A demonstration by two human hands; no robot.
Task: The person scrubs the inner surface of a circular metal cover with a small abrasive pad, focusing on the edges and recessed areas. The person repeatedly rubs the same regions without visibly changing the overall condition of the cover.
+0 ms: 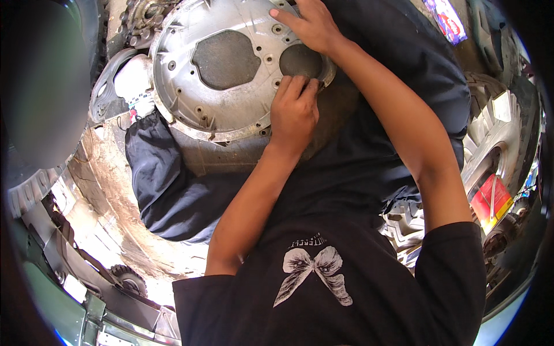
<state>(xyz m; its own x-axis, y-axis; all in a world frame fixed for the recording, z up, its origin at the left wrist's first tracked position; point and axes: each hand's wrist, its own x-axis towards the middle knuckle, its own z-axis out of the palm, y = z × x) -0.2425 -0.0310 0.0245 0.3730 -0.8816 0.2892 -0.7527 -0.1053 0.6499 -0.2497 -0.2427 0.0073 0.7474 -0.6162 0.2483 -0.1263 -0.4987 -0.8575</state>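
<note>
A large round cast-metal housing (234, 106), silvery grey with bolt holes and ribs, lies before me between my legs. It has a wide, irregular opening and a smaller round one, both dark inside. My left hand (295, 112) is closed at the lower edge of the smaller opening, fingertips bent together. What they pinch, if anything, is hidden. Over the housing's upper right side rests my right hand (311, 26), thumb stretched out toward the metal and apart from the fingers. Those fingers run partly past the top edge of the picture.
A toothed metal part (144, 20) sits beyond the housing at the upper left. To the right lie a purple packet (447, 20), a heavy-treaded tyre (490, 138) and a red and yellow container (490, 199). Green machinery (57, 277) stands at the lower left.
</note>
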